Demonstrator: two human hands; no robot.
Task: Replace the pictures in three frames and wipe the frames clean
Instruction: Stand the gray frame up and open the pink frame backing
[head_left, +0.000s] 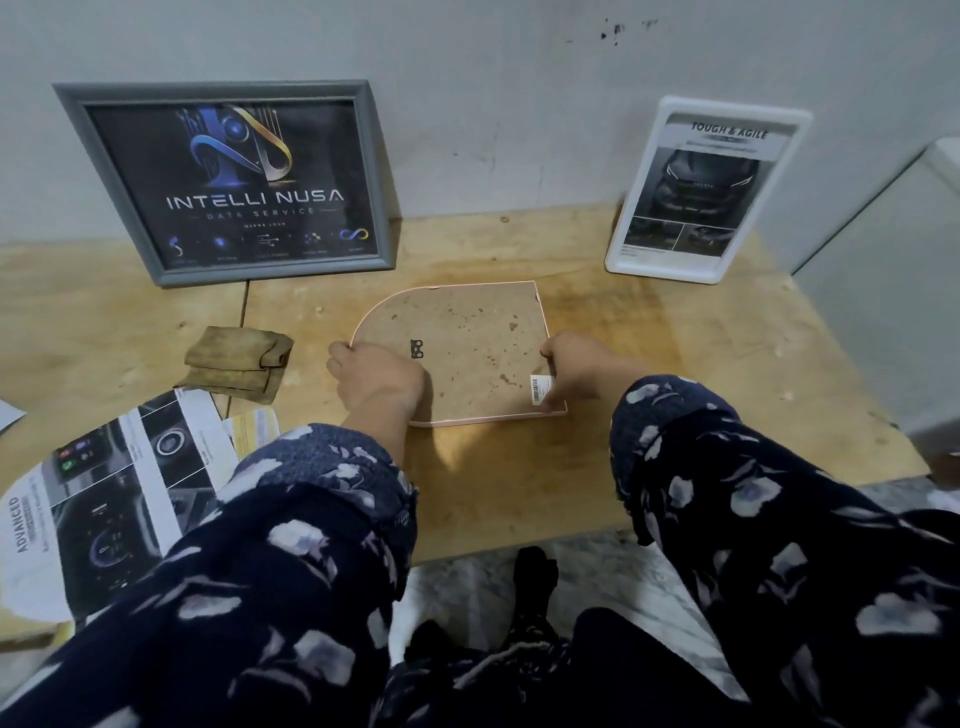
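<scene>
Pink-rimmed and lying face down, the arched frame (467, 353) is gripped at both sides: the left hand (376, 382) is curled over its rounded left edge, fingers (343, 358) wrapped onto the rim, and the right hand (571, 371) is pressed on the lower right corner beside a barcode sticker (540, 389), fingers closed against the backing board. A small black hanger clip (416, 349) is seen just beside the left hand. The backing appears seated, so this third frame is judged to be at the opening or the closing stage; which one cannot be told.

Against the wall, a grey frame (228, 179) and a white frame (709, 189) are stood upright with prints inside, so those two look finished, or at least filled. Loose prints (111, 493) are spread at the worktop's left edge, partly overhanging it. A folded cloth (239, 364) is parked between them and the grey frame, near the left hand; wiping may well remain.

Bare worktop (701, 374) is left open to the right and in front of the pink frame, enough for flipping it. The near edge is close below the forearms, and a pale cabinet (883, 291) bounds the right.
</scene>
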